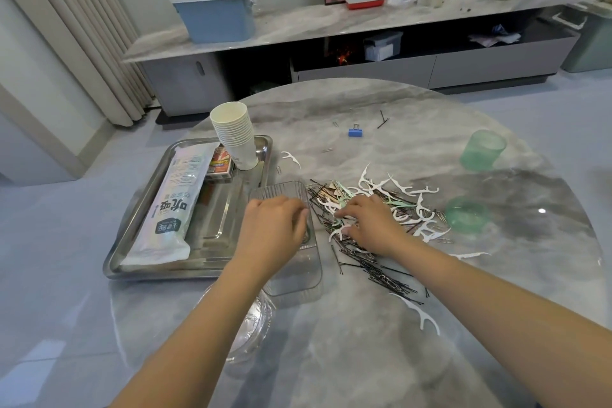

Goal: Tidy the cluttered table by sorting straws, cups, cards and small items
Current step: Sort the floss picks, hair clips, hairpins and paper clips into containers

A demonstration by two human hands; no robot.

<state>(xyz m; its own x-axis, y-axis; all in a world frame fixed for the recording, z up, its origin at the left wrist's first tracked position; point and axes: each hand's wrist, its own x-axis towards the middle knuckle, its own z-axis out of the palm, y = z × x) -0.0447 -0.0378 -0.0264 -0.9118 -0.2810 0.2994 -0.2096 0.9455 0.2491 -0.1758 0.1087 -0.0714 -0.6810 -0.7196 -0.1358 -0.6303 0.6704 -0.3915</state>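
Sorting small items is the step in hand, judging by the layout: round marble table point(381, 341) with the steel tray point(132, 225) at its left already holding the bagged straws point(172, 205), a card box point(220, 162) and the stacked paper cups point(235, 134), so straws, cups and cards look done. Clear plastic box point(298, 278) sits just beside the tray's right edge, touching or nearly so; left hand point(273, 225) rests over its far half, fingers curled down at the rim, cannot tell if it grips the wall or just steadies it. Pile of floss picks and hairpins point(374, 258) lies right of the box, mixed with paper clips. Right hand point(371, 222) is palm-down on the pile, fingers spread and bent into it, apparently raking or pinching pieces; exact pinch hidden. Two green cups point(483, 149) stand well apart on the right side. Blue binder clip point(355, 131) and stray pins lie farther back, untouched. Next move likely needs a small bundle picked from the tangle and dropped into the box without dragging hairpins along; thin flat pins on smooth stone will be hard to lift.
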